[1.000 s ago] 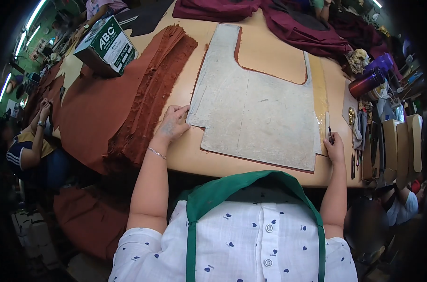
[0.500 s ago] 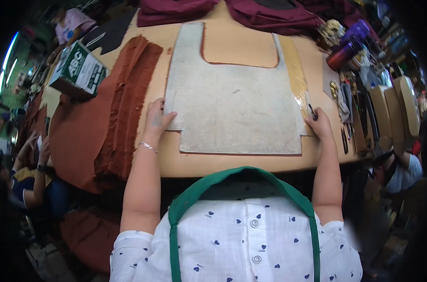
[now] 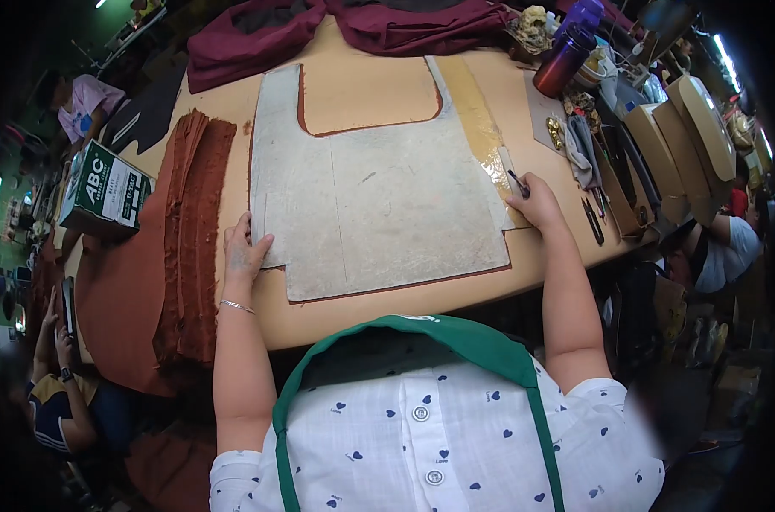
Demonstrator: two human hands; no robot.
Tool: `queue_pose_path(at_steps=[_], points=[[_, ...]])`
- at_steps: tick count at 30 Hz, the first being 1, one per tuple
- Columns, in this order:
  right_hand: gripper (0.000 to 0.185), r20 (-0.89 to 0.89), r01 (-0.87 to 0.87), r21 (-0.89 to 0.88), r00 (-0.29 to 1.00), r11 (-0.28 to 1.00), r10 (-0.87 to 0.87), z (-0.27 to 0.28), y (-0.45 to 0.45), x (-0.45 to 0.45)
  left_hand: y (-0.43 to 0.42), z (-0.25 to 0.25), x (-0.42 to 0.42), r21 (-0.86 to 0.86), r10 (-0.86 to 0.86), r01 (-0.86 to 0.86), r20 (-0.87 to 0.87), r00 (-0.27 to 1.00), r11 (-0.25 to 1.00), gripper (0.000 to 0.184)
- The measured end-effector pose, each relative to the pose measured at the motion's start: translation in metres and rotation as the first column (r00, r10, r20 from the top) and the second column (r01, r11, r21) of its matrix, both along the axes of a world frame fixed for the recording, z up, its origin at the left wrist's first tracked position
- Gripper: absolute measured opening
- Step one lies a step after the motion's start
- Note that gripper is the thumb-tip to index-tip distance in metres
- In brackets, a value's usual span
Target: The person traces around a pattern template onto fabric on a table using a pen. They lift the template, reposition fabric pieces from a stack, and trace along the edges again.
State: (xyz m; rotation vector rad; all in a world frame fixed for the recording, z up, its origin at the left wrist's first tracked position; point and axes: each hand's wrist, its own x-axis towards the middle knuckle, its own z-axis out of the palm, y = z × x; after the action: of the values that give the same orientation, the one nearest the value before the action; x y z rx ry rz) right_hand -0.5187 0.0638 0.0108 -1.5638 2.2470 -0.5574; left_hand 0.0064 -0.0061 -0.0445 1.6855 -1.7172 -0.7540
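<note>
A large grey-white pattern board with a U-shaped cutout lies on the table, and thin reddish-brown edges show from under it. My left hand is at its lower left corner, thumb on top, fingers at the left edge, pinching the board. At the right side my right hand has its fingers closed round a dark pen-like tool. That hand rests by a yellow taped strip along the board's right side.
Left of the board are stacked reddish-brown pieces and a green-white box. Maroon cloth lies at the back. A tumbler, hand tools and curved boards stand right. Other people sit at both sides.
The view has swung, so the board and table things appear further left. My left thumb now lies on the board's corner. My right hand still holds the tool.
</note>
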Motion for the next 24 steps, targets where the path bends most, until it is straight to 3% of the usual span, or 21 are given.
queue_pose_path(at_steps=[3,9,12,13,14,16,18,19,21,24], points=[[0.042,0.012,-0.002,0.013,1.000,1.000,0.002,0.002,0.000,0.001,0.012,0.029,-0.017,0.012,0.042,-0.045,0.189,0.981,0.999,0.065],[0.039,0.032,-0.016,0.001,0.999,1.000,0.016,0.011,0.003,0.003,0.020,0.032,-0.020,-0.081,0.038,-0.031,0.081,0.996,0.996,0.063],[0.030,0.268,0.018,-0.069,0.963,0.997,0.001,-0.009,-0.003,-0.024,0.029,0.027,-0.017,-0.289,-0.050,0.083,0.119,0.992,0.954,0.054],[0.024,0.368,0.093,-0.155,0.929,0.984,-0.030,-0.013,-0.007,-0.031,0.039,0.044,-0.027,-0.407,-0.034,0.156,0.292,0.956,0.900,0.044],[0.021,0.473,0.170,-0.222,0.880,0.960,-0.047,-0.015,-0.014,-0.036,0.047,0.045,-0.027,-0.423,-0.023,0.154,0.298,0.954,0.893,0.031],[0.022,0.760,0.406,-0.205,0.640,0.890,-0.117,-0.007,-0.030,-0.027,0.072,0.063,-0.039,-0.411,-0.005,0.158,0.349,0.937,0.898,0.022],[0.027,0.817,0.437,-0.245,0.573,0.865,-0.058,0.012,-0.047,0.010,0.091,0.061,-0.039,-0.355,-0.060,0.215,0.400,0.915,0.910,0.024],[0.028,0.804,0.329,-0.255,0.594,0.910,0.011,0.013,-0.056,0.027,0.098,0.058,-0.038,-0.330,-0.109,0.256,0.405,0.908,0.909,0.027],[0.029,0.649,0.049,-0.353,0.732,0.934,0.207,0.006,-0.081,0.073,0.109,0.055,-0.040,-0.348,-0.051,0.232,0.460,0.887,0.908,0.032],[0.028,0.723,-0.284,-0.222,0.594,0.933,0.353,0.023,-0.090,0.188,0.115,0.051,-0.040,-0.339,-0.024,0.225,0.507,0.861,0.913,0.037]])
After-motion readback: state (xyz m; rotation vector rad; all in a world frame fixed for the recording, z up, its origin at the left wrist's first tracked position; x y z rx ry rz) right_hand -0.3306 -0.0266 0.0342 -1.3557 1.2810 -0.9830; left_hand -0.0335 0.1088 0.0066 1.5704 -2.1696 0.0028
